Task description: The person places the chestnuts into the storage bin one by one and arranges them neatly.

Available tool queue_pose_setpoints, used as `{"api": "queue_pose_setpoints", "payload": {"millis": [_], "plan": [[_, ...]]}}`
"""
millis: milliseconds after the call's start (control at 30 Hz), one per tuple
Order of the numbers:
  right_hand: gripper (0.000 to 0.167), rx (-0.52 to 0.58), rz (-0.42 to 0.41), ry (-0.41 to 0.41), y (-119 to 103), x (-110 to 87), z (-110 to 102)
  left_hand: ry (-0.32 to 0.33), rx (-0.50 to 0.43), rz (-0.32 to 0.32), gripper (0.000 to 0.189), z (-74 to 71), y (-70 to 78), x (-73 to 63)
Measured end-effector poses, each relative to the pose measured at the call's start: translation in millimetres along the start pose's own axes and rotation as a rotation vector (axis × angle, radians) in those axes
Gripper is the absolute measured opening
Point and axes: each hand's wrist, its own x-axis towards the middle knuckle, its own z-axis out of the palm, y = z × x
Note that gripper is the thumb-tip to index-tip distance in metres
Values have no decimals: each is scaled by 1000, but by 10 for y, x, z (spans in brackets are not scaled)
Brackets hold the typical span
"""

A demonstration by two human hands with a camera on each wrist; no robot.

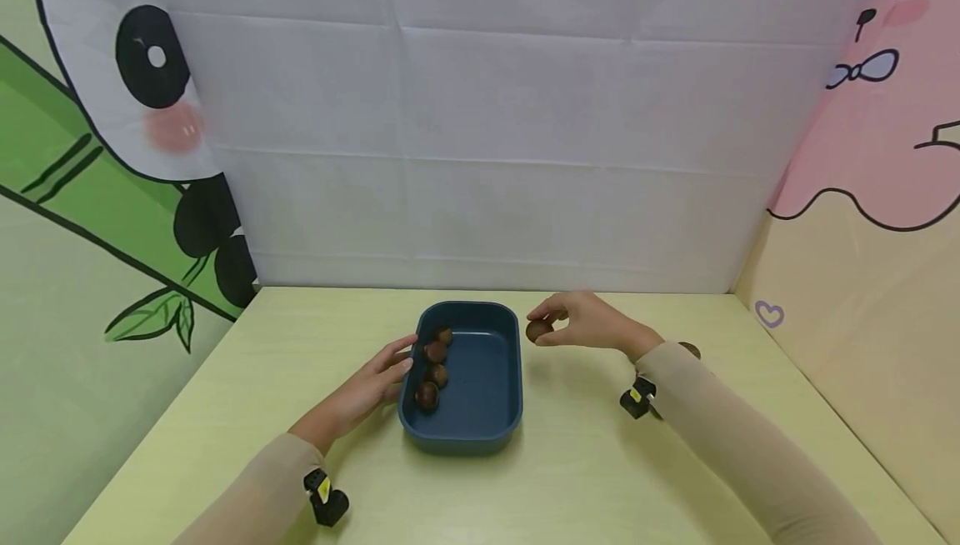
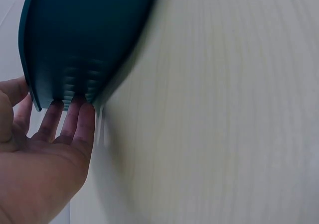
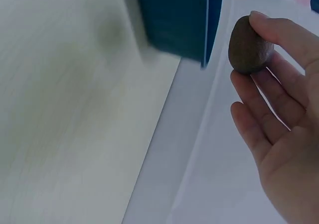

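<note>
A blue container (image 1: pixel 480 378), lengthwise near to far on the counter (image 1: pixel 322 337), holds four brown nuts (image 1: pixel 427 396) along its left side. Just right of its far end, the right hand (image 1: pixel 588 324) pinches another nut (image 1: pixel 537 332), long axis roughly left-right. The left hand's (image 1: pixel 367 393) extended fingers touch the container's left wall.

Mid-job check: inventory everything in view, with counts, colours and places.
Backdrop: one, white, at the back
Cartoon walls: two, multicoloured, left and right
Table: one, pale yellow, below
Tray: one, dark blue, on the table
Nut-like pieces: four in the tray's left side, one in the right hand; brown
Partly hidden object: one, brownish, behind the right sleeve
Wrist cameras: two, black
Sleeves: two, beige
Hands: two, bare; left hand touching the tray
</note>
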Motion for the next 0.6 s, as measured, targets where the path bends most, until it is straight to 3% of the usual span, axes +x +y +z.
{"api": "queue_pose_setpoints", "payload": {"millis": [433,600], "plan": [[36,-10,-211,-155,-490,296,608,0,-13,6,57,-1,-16,7],[36,-20,-299,-167,-586,387,916,-2,-5,5,57,2,-14,7]]}}
